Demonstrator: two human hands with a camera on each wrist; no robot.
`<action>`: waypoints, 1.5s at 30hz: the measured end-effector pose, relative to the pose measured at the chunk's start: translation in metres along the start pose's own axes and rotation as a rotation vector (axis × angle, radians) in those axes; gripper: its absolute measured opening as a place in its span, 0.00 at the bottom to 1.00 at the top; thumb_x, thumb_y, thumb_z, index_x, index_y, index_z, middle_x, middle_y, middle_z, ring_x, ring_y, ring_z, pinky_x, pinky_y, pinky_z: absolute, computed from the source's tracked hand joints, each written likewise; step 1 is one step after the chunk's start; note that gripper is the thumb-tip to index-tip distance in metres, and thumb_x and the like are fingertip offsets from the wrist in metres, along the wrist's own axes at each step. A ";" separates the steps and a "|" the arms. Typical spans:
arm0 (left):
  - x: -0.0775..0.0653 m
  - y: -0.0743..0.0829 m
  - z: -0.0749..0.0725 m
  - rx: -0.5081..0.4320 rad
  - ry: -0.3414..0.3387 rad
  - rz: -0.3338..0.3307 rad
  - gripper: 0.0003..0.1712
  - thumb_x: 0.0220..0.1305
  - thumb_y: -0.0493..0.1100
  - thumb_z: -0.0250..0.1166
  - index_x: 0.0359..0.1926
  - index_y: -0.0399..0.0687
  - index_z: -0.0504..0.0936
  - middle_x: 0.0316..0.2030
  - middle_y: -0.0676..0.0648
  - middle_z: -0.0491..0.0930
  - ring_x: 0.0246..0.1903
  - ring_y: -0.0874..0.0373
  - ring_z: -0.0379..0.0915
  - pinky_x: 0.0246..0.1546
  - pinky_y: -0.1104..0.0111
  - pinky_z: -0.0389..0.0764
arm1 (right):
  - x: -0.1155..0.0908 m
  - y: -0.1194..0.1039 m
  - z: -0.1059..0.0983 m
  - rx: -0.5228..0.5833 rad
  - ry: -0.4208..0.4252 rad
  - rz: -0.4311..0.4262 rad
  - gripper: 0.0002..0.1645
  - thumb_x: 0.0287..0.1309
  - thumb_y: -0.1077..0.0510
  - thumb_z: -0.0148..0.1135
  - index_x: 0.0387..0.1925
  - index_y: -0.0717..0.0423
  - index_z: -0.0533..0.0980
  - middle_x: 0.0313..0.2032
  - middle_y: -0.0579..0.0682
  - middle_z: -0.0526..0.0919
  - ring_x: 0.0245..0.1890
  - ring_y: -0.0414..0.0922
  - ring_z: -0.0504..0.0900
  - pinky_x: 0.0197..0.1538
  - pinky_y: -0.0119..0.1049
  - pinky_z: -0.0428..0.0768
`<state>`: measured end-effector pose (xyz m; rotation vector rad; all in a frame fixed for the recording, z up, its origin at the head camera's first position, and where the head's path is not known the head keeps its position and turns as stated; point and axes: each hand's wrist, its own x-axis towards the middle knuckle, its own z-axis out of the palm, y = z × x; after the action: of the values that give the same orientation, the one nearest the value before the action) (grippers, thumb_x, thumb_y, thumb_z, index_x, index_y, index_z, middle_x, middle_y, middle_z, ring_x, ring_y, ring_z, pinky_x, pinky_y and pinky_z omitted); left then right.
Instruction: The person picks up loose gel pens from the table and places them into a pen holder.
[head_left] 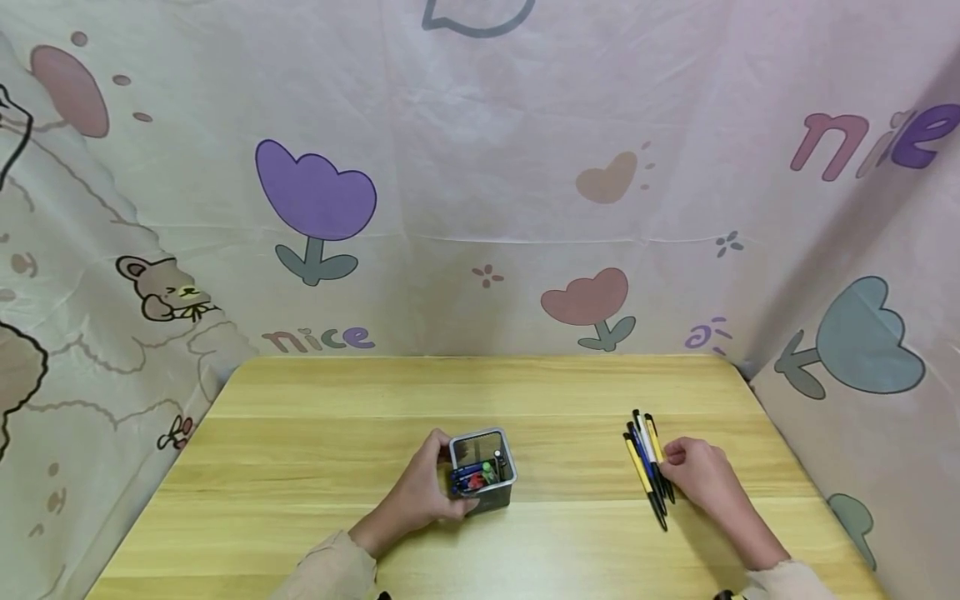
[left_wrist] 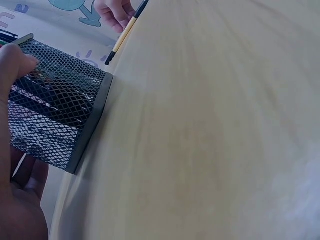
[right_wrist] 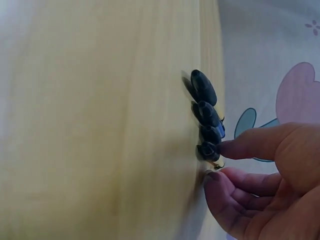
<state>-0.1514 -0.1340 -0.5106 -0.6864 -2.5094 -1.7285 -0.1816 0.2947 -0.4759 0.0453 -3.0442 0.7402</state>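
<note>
Pens [head_left: 639, 462], toward surface [head_left: 555, 417]'s right edge: best to lift just one with right hand [head_left: 701, 475], cannot tell if pinched, steadying cup [head_left: 491, 500] clasped in left hand [head_left: 423, 492].

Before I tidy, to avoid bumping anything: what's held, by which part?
The left hand holds the mesh cup by its sides; whether the right hand pinches a pen is unclear.

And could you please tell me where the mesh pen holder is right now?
In the head view, the mesh pen holder is just below the middle, gripped by the left hand, to the left of the loose pens.
</note>
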 end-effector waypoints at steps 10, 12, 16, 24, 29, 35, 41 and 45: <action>0.002 0.000 0.002 -0.008 0.001 -0.007 0.43 0.32 0.39 0.79 0.48 0.42 0.62 0.46 0.44 0.73 0.45 0.53 0.72 0.47 0.65 0.79 | 0.007 0.000 -0.008 -0.036 -0.102 0.060 0.12 0.44 0.57 0.68 0.30 0.62 0.80 0.29 0.53 0.82 0.27 0.47 0.77 0.32 0.46 0.79; 0.002 0.000 0.002 -0.012 0.000 -0.004 0.43 0.32 0.39 0.79 0.48 0.42 0.62 0.47 0.44 0.73 0.45 0.53 0.72 0.47 0.65 0.79 | 0.007 -0.001 -0.010 -0.025 -0.113 0.070 0.10 0.45 0.57 0.68 0.29 0.60 0.80 0.27 0.51 0.81 0.25 0.45 0.75 0.29 0.42 0.77; 0.002 -0.001 0.002 -0.009 -0.002 0.012 0.42 0.33 0.41 0.80 0.48 0.45 0.62 0.46 0.46 0.73 0.45 0.56 0.72 0.47 0.66 0.79 | 0.004 0.001 -0.014 -0.009 -0.126 0.069 0.06 0.45 0.59 0.67 0.26 0.58 0.79 0.24 0.48 0.79 0.22 0.44 0.72 0.24 0.37 0.73; 0.002 -0.003 0.001 0.012 -0.004 0.026 0.42 0.34 0.42 0.79 0.48 0.46 0.62 0.46 0.45 0.73 0.44 0.56 0.72 0.47 0.66 0.79 | 0.000 0.001 -0.020 0.004 -0.095 0.060 0.06 0.45 0.56 0.66 0.22 0.53 0.79 0.17 0.44 0.76 0.17 0.42 0.72 0.23 0.37 0.72; 0.001 -0.002 0.001 0.009 -0.006 0.013 0.42 0.34 0.43 0.79 0.48 0.45 0.62 0.46 0.44 0.73 0.44 0.55 0.72 0.47 0.66 0.79 | -0.001 -0.005 -0.023 -0.006 -0.046 0.022 0.05 0.45 0.56 0.65 0.21 0.52 0.78 0.17 0.43 0.76 0.18 0.42 0.71 0.23 0.37 0.70; 0.000 0.000 0.000 0.006 -0.004 0.005 0.43 0.34 0.44 0.80 0.48 0.46 0.62 0.46 0.45 0.72 0.45 0.55 0.72 0.47 0.66 0.79 | -0.003 -0.019 -0.026 -0.003 -0.001 -0.024 0.07 0.46 0.55 0.67 0.27 0.55 0.80 0.24 0.45 0.81 0.23 0.41 0.74 0.29 0.41 0.76; 0.000 0.000 0.001 0.003 -0.001 -0.005 0.43 0.33 0.43 0.80 0.48 0.45 0.62 0.46 0.45 0.72 0.45 0.56 0.72 0.48 0.66 0.79 | -0.003 -0.033 -0.026 0.039 0.053 -0.066 0.08 0.48 0.56 0.68 0.29 0.55 0.80 0.26 0.45 0.82 0.26 0.41 0.76 0.32 0.40 0.78; -0.001 0.004 0.001 0.008 0.004 -0.017 0.43 0.33 0.40 0.80 0.49 0.43 0.62 0.47 0.43 0.73 0.45 0.55 0.72 0.48 0.66 0.79 | -0.002 -0.044 -0.027 0.108 0.081 -0.098 0.08 0.48 0.58 0.67 0.32 0.56 0.80 0.26 0.45 0.81 0.26 0.40 0.77 0.31 0.37 0.78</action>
<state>-0.1492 -0.1323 -0.5071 -0.6617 -2.5255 -1.7224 -0.1779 0.2681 -0.4314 0.1594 -2.8995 0.8746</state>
